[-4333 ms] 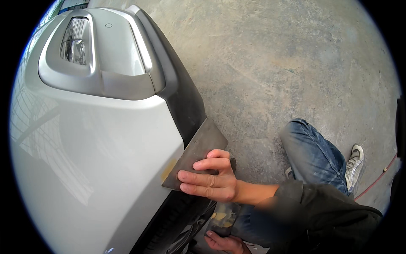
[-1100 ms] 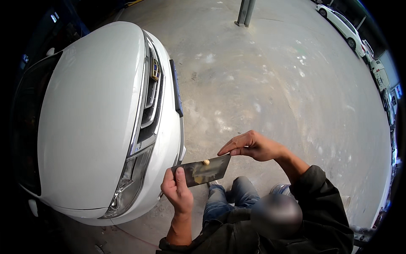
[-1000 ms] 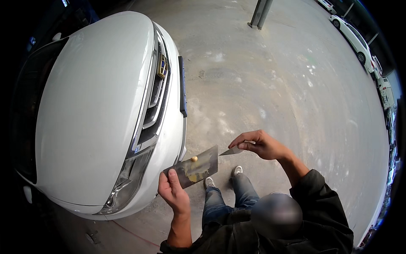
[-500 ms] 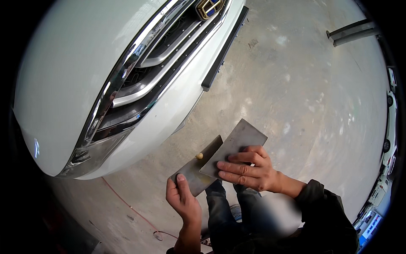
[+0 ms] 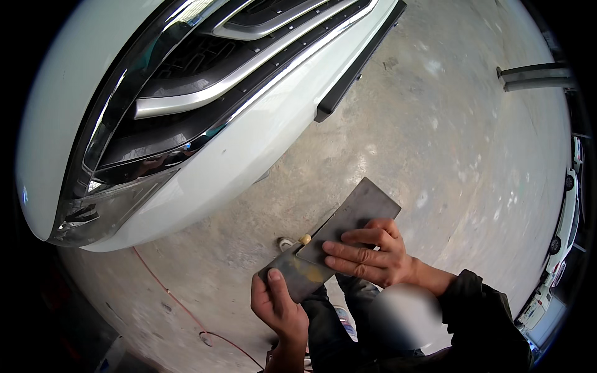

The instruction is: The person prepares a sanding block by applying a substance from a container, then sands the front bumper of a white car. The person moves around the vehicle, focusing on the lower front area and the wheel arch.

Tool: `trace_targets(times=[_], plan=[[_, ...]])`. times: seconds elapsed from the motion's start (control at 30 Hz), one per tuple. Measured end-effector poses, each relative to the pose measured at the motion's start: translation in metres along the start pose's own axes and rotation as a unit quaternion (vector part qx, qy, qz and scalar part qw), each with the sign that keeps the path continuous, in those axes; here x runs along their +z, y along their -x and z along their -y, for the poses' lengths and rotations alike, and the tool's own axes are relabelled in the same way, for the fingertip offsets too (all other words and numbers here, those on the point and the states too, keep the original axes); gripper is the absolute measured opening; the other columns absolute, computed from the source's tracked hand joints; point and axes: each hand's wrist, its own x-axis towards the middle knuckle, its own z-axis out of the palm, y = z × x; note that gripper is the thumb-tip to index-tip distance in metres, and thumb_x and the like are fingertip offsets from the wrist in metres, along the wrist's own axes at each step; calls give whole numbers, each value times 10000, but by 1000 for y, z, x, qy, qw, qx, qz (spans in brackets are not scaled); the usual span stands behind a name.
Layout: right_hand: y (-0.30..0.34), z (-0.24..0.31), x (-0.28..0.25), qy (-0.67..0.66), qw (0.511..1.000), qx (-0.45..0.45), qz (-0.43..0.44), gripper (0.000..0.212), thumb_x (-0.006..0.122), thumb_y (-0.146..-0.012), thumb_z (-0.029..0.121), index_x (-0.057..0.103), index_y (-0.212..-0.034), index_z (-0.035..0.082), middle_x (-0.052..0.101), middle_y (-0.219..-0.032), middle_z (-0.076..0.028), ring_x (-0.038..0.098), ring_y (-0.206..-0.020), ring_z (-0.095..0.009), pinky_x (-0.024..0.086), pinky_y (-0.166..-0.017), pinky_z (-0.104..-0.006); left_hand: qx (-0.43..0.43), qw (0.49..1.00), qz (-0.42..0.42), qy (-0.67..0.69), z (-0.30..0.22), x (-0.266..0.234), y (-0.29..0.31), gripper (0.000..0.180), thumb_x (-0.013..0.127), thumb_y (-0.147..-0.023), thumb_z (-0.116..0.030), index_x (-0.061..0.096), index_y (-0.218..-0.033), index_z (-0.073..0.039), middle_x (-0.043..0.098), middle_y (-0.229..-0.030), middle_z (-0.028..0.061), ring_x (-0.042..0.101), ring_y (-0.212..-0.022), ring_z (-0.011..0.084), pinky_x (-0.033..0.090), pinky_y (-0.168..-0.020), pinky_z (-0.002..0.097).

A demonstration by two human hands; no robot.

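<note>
My left hand grips the lower left end of a flat grey rectangular putty spreader, thumb on top. Yellowish putty is smeared thinly on its face. A second grey putty spreader is in my right hand, whose fingers lie across its upper face; the thumb is hidden. This one overlaps the upper right part of the first and covers it. A small pale yellow lump of putty shows at the edge where the two meet.
A white car's front bumper, with grille and headlight, fills the upper left. A red hose trails over the concrete floor. Grey metal bars stand at the upper right, and parked vehicles line the right.
The right spreader has slid further over the left one, its edge now by the lump. More yellow smear shows on the left spreader. The car's front appears larger and shifted left.
</note>
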Motion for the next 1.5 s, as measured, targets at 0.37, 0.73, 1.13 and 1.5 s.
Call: trace_targets(times=[0.37,0.73,1.13,1.5], plan=[[-17,-7,34,-32,999,24,-1,308,648,-808,136,707,-1110,127,664,-1219,-3,614,-1047,-176,445,-847,-318,20,995,-94,-3,30,-51,-26,272,471,-1022,-205,546,-927,39,611,-887,85,579,-821,147,487,-740,285],[-98,-75,128,142,961,-116,-204,379,669,-812,152,688,-1191,153,663,-1253,22,598,-1037,-177,392,-815,-295,-75,986,-119,-89,89,-113,-17,344,510,-1001,-298,547,-939,38,621,-903,113,622,-829,195,516,-743,316],[-112,-90,149,158,948,-133,-242,333,681,-824,164,702,-1156,174,677,-1228,36,603,-1016,-163,392,-799,-282,-119,979,-147,-78,98,-115,-29,313,545,-993,-268,602,-931,33,623,-866,93,548,-760,172,465,-696,325],[-109,-89,152,148,949,-125,-248,365,679,-840,194,686,-1205,199,665,-1249,59,590,-1053,-153,372,-813,-283,-128,980,-142,-62,96,-114,-33,316,544,-995,-277,598,-947,31,621,-877,96,548,-769,172,465,-700,324]])
